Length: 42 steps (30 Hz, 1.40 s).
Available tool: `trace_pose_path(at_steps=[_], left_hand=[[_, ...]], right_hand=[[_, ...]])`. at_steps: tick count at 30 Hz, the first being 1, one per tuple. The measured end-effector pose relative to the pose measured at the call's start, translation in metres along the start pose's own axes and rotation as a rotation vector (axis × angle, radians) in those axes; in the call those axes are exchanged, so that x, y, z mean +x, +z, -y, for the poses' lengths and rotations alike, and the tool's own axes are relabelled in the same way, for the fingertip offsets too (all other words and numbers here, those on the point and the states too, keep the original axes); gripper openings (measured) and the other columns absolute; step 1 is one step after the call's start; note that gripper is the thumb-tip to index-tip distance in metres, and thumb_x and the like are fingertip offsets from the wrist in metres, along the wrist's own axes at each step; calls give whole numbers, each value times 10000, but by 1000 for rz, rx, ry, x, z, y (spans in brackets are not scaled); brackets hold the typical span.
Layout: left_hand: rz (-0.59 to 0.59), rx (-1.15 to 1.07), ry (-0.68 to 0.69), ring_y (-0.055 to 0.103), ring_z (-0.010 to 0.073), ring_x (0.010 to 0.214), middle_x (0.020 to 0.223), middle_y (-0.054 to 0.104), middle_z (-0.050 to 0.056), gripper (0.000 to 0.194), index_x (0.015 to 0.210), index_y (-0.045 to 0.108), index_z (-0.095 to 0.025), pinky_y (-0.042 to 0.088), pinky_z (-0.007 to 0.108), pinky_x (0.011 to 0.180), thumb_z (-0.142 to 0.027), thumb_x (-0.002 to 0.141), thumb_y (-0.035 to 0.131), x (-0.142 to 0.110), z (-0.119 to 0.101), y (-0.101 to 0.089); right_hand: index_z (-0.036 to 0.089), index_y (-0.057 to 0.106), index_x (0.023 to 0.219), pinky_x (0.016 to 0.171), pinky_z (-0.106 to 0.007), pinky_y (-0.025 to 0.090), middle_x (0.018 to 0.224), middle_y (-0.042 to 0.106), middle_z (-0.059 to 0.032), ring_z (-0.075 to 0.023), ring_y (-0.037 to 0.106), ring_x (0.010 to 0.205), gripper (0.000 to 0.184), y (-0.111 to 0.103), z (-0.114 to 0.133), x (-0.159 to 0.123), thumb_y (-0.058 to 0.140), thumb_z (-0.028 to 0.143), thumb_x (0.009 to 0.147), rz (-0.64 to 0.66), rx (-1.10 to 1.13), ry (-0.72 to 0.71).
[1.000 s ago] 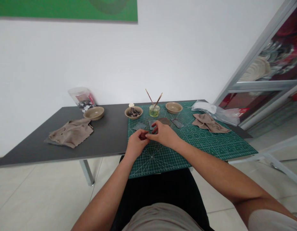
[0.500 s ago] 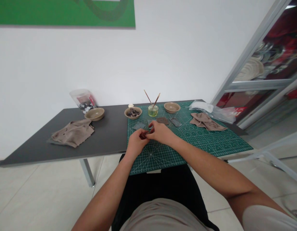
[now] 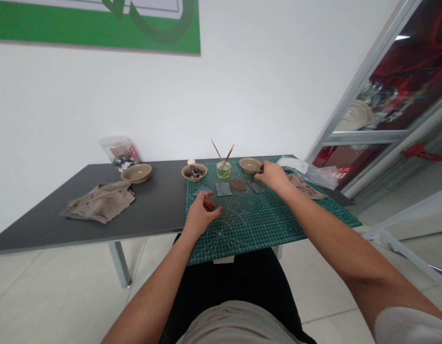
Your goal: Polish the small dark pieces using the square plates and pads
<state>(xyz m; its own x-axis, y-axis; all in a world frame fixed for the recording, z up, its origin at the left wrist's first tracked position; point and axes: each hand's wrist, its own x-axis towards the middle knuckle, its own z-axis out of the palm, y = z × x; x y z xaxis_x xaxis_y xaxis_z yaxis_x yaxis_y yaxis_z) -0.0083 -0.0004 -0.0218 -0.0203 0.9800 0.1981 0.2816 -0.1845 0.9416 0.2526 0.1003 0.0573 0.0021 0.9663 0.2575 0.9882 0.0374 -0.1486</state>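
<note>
My left hand point(image 3: 202, 215) is held low over the green cutting mat point(image 3: 242, 229), thumb and fingers apart, with nothing plainly in it. At the right rim of a tan bowl point(image 3: 250, 166), my right hand point(image 3: 273, 176) has its fingertips pinched together; a small dark thing seems to be between them, too small to name. Between the hands lie a grey-green square sheet point(image 3: 223, 189), a brown square sheet point(image 3: 237, 185) and a dark flat piece point(image 3: 256, 187). Another greyish piece point(image 3: 202, 190) is partly behind my left fingers.
Another bowl point(image 3: 194, 172) holds dark chunks, beside a glass jar point(image 3: 223, 170) of yellowish liquid with two brushes. Further left are a tan bowl point(image 3: 136, 173), a tilted clear tub point(image 3: 119, 153) and a brown cloth point(image 3: 101, 201). A second cloth point(image 3: 307, 187) and plastic bag point(image 3: 310, 172) lie right.
My hands were together over the mat and have parted. The right one moved right and away to the tan bowl's edge; the left one stayed and its fingers spread.
</note>
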Motion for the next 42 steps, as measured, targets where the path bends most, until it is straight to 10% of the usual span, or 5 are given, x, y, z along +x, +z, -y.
trace_pose_path(at_steps=[7, 21, 33, 42], left_hand=[[6, -29, -7, 584, 125, 629, 722, 622, -48, 520, 1152, 519, -196, 458, 267, 625, -352, 713, 749, 0, 2, 1], [18, 4, -13, 583, 132, 638, 722, 630, -36, 404, 1062, 586, -195, 455, 270, 627, -358, 724, 734, 1, 3, 0], [4, -11, -10, 585, 136, 629, 697, 624, -39, 362, 1024, 598, -200, 453, 271, 623, -335, 715, 731, 1, 1, 0], [2, -8, -36, 566, 136, 634, 698, 615, -36, 340, 1020, 599, -198, 436, 265, 620, -342, 733, 713, 0, 0, -1]], right_hand=[[137, 752, 985, 726, -329, 496, 999, 750, -181, -307, 703, 958, 305, 9, -59, 29, 669, 368, 804, 106, -106, 166], [117, 771, 939, 739, -329, 492, 798, 739, -161, -268, 701, 801, 264, 36, -69, 30, 646, 311, 811, 252, -32, 183], [137, 719, 1046, 834, -304, 480, 1050, 744, -132, -240, 671, 961, 286, 22, -21, 49, 597, 299, 845, -104, 168, 37], [144, 774, 1039, 808, -283, 481, 1065, 756, -159, -257, 696, 993, 291, 38, 12, 78, 618, 289, 840, 128, 45, -49]])
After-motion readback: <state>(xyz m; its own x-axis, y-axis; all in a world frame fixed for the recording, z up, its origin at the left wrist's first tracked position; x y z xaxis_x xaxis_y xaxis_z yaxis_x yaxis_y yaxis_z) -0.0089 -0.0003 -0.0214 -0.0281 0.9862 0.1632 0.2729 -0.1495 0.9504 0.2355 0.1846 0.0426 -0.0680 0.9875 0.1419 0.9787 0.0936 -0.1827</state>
